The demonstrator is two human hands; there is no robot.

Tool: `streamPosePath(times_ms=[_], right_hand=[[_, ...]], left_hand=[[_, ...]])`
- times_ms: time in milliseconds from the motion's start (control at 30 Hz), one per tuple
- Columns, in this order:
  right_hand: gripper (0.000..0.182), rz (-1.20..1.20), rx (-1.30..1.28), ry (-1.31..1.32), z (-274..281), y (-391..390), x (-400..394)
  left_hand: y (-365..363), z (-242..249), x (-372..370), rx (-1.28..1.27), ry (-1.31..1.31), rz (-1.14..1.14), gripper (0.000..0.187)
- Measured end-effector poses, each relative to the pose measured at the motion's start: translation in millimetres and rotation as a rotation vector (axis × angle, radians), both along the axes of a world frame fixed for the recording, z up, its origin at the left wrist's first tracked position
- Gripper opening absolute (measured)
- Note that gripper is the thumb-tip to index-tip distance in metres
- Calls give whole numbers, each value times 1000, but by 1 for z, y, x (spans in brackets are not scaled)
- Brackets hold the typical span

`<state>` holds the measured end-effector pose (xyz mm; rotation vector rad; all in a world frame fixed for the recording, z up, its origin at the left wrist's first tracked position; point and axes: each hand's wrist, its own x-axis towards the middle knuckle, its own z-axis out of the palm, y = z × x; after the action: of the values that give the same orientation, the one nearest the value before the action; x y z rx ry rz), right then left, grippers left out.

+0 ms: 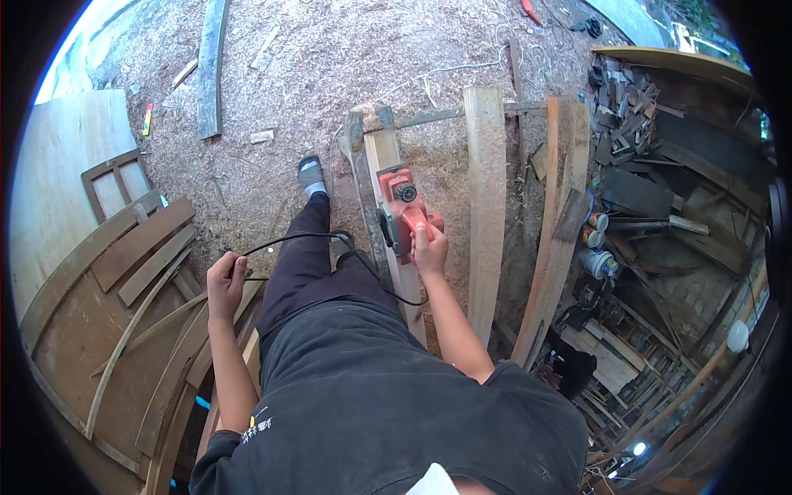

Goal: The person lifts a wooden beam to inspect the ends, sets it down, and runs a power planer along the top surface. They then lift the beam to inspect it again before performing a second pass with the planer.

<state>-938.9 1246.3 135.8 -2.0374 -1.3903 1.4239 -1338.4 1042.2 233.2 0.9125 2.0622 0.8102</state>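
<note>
My right hand [430, 250] is wrapped round the rear handle of a red electric planer [404, 211]. The planer rests on a long pale board [382, 152] that runs away from me, near its far part. Out to the left, my left hand [226, 285] is closed round a black power cord [285, 239]. The cord loops across in front of my legs and back towards the planer. The planer's underside is hidden against the board.
Two more long boards, one pale [485, 198] and one reddish [551, 206], lie to the right. A crossbar [437, 115] passes under their far ends. Curved wooden pieces [144, 260] stand at left. Scrap wood [627, 115] and a white bucket [597, 262] are at right.
</note>
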Motion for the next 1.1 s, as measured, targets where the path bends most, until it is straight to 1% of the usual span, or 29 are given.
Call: streamPosePath(times_ms=[133,233,400,500,533,567,633,700,767,833,867,967,1100], right_hand=[[43,-72,-9,111,10,35,-37],[44,-23,49,102,4,67,-64],[45,-49,57,176,5,131,-123],[44,-24,75,245,8,171,-158],[43,-35,80,306,9,182,-166],[42,-47,82,368,11,190,-173],[41,-52,98,408,26,196,-184],[40,-48,112,424,40,197,-185],[41,-20,119,431,48,190,-175],[39,-55,100,424,52,171,-158],[38,-43,112,421,53,159,-145],[36,-43,103,412,63,111,-105],[35,-50,67,388,72,35,-36]], left_hand=[[8,-3,-22,12,13,-13,31],[16,-4,-36,49,21,11,31],[22,-5,-55,76,16,43,32],[18,-3,-66,47,21,38,32],[15,-1,-69,50,27,45,32],[12,4,-73,48,54,64,32],[2,13,-77,46,86,86,32],[-12,18,-79,94,122,158,31],[-26,25,-81,120,161,156,29],[-43,35,-78,170,259,188,29],[-52,39,-76,196,315,195,30],[-75,66,-55,264,345,225,31],[-120,83,-4,334,420,191,31]])
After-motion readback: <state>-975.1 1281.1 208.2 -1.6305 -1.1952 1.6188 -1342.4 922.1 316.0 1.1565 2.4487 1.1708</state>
